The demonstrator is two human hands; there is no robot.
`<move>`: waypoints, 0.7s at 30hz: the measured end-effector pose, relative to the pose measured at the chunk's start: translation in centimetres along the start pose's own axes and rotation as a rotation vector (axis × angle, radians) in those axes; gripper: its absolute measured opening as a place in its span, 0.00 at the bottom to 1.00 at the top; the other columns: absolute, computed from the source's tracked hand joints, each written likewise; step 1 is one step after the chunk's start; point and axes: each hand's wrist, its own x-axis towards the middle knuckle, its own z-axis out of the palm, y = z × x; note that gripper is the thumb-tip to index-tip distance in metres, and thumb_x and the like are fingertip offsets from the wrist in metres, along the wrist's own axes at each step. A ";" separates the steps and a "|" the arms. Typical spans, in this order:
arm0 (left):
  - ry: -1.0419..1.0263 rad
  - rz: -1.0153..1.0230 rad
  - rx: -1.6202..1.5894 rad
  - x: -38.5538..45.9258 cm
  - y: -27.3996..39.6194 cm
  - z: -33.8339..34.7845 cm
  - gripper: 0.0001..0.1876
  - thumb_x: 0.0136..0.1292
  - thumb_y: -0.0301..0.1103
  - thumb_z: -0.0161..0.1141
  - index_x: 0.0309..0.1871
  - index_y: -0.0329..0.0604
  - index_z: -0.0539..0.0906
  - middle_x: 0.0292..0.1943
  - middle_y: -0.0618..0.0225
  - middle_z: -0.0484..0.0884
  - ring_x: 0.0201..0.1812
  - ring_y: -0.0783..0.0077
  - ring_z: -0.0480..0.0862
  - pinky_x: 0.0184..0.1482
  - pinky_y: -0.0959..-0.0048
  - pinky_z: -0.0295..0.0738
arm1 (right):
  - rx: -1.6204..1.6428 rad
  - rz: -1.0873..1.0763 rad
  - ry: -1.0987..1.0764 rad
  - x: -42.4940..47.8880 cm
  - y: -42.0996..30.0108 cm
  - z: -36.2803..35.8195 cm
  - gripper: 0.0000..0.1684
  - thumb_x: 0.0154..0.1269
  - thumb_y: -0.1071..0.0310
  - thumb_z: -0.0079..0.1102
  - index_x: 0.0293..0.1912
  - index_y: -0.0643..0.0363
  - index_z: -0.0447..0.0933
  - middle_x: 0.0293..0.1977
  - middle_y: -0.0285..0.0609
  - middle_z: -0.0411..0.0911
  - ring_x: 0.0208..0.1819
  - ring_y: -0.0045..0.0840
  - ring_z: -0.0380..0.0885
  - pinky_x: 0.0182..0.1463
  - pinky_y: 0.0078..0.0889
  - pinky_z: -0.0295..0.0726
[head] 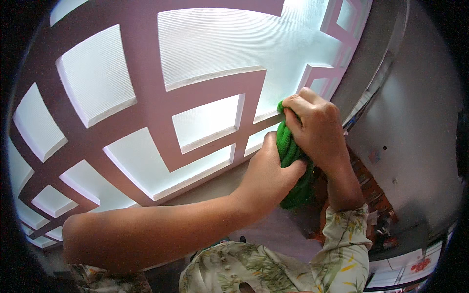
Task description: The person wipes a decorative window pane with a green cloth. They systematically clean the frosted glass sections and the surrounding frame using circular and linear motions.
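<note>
A bright green cloth (288, 154), gathered into thick twisted folds, is held between both hands in front of a backlit lattice panel. My right hand (315, 121) grips its upper end, with a small green tip poking out by the fingers. Lower down, my left hand (273, 168) closes around the middle of the bundle, thumb towards me. The cloth's loose lower part (296, 194) hangs darker below that hand. Some of my left fingers are hidden behind the cloth.
The lattice panel (146, 113) has pinkish bars over ribbed, translucent panes (216, 44) and fills the left and top. A grey wall (417, 110) stands to the right. Reddish-brown wooden furniture (370, 186) with small items is below right. A patterned garment (234, 267) covers my body.
</note>
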 end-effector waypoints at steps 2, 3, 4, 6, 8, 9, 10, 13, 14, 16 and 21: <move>-0.022 -0.007 -0.009 -0.2 -1.0 -0.2 0.26 0.57 0.36 0.63 0.53 0.31 0.66 0.44 0.42 0.80 0.49 0.43 0.82 0.52 0.56 0.75 | 0.049 -0.065 0.002 -0.1 -0.6 0.2 0.06 0.60 0.75 0.62 0.38 0.63 0.80 0.27 0.45 0.73 0.27 0.34 0.78 0.32 0.37 0.76; 0.009 0.042 -0.033 -0.9 -1.4 -0.3 0.28 0.57 0.36 0.63 0.55 0.31 0.65 0.45 0.42 0.80 0.50 0.44 0.82 0.53 0.56 0.75 | 0.187 -0.129 0.001 0.1 -1.2 0.1 0.05 0.59 0.76 0.62 0.37 0.64 0.80 0.26 0.45 0.72 0.27 0.35 0.77 0.32 0.38 0.76; 0.056 0.037 -0.014 -2.0 -1.6 -0.6 0.29 0.57 0.36 0.63 0.57 0.32 0.65 0.45 0.42 0.79 0.51 0.44 0.82 0.53 0.57 0.75 | 0.309 -0.194 0.004 0.4 -2.0 0.2 0.04 0.59 0.76 0.62 0.36 0.64 0.79 0.26 0.45 0.72 0.26 0.35 0.76 0.31 0.38 0.76; 0.057 -0.052 -0.087 -3.1 -0.3 -0.8 0.29 0.57 0.36 0.63 0.57 0.32 0.65 0.45 0.41 0.79 0.50 0.44 0.82 0.54 0.56 0.75 | 0.425 -0.224 0.052 0.7 -1.6 0.6 0.04 0.59 0.75 0.63 0.35 0.64 0.79 0.27 0.45 0.73 0.27 0.35 0.77 0.31 0.38 0.76; -0.011 -0.042 -0.025 -2.4 0.0 -0.9 0.28 0.57 0.36 0.64 0.56 0.31 0.65 0.45 0.41 0.79 0.50 0.45 0.82 0.53 0.57 0.75 | 0.270 -0.128 0.027 0.2 -1.3 0.1 0.04 0.59 0.75 0.63 0.35 0.64 0.79 0.27 0.46 0.73 0.27 0.36 0.78 0.32 0.39 0.76; -0.040 -0.032 0.002 -2.0 0.2 -1.0 0.28 0.58 0.35 0.64 0.56 0.31 0.65 0.45 0.41 0.79 0.50 0.45 0.82 0.52 0.57 0.76 | 0.192 -0.088 0.014 0.1 -1.3 -0.1 0.03 0.59 0.75 0.63 0.35 0.64 0.79 0.27 0.46 0.74 0.28 0.36 0.78 0.32 0.39 0.77; -0.027 -0.028 0.006 -1.8 0.2 -1.0 0.28 0.58 0.36 0.64 0.56 0.31 0.65 0.44 0.41 0.79 0.49 0.46 0.82 0.52 0.57 0.76 | 0.143 -0.080 0.016 0.1 -1.3 0.2 0.03 0.59 0.75 0.63 0.34 0.64 0.78 0.27 0.47 0.74 0.28 0.37 0.79 0.32 0.39 0.77; -0.037 -0.002 0.079 -0.8 -1.0 -1.0 0.27 0.59 0.36 0.63 0.56 0.31 0.65 0.44 0.43 0.79 0.49 0.50 0.83 0.50 0.59 0.77 | 0.045 -0.105 0.048 0.1 -1.5 0.1 0.03 0.59 0.76 0.62 0.32 0.64 0.77 0.27 0.47 0.73 0.28 0.37 0.79 0.32 0.40 0.77; -0.020 -0.009 0.054 -1.5 -0.8 -1.2 0.27 0.59 0.36 0.63 0.56 0.31 0.65 0.45 0.44 0.79 0.49 0.51 0.83 0.50 0.59 0.77 | 0.196 -0.188 0.064 0.1 -2.0 0.3 0.03 0.59 0.77 0.62 0.32 0.65 0.77 0.27 0.47 0.73 0.28 0.37 0.78 0.32 0.39 0.77; 0.014 -0.023 0.005 -2.8 -0.2 -1.5 0.27 0.59 0.36 0.63 0.56 0.32 0.65 0.45 0.46 0.79 0.49 0.52 0.83 0.50 0.59 0.76 | 0.334 -0.283 0.079 0.4 -2.3 0.5 0.03 0.58 0.78 0.62 0.33 0.66 0.76 0.27 0.46 0.73 0.28 0.36 0.79 0.32 0.38 0.78; -0.100 -0.085 0.032 -1.3 1.2 -1.3 0.28 0.59 0.35 0.63 0.58 0.33 0.64 0.46 0.48 0.79 0.50 0.56 0.82 0.53 0.62 0.76 | 0.180 -0.167 0.007 0.4 -0.6 0.4 0.03 0.59 0.78 0.62 0.34 0.65 0.77 0.29 0.45 0.74 0.29 0.36 0.80 0.33 0.37 0.80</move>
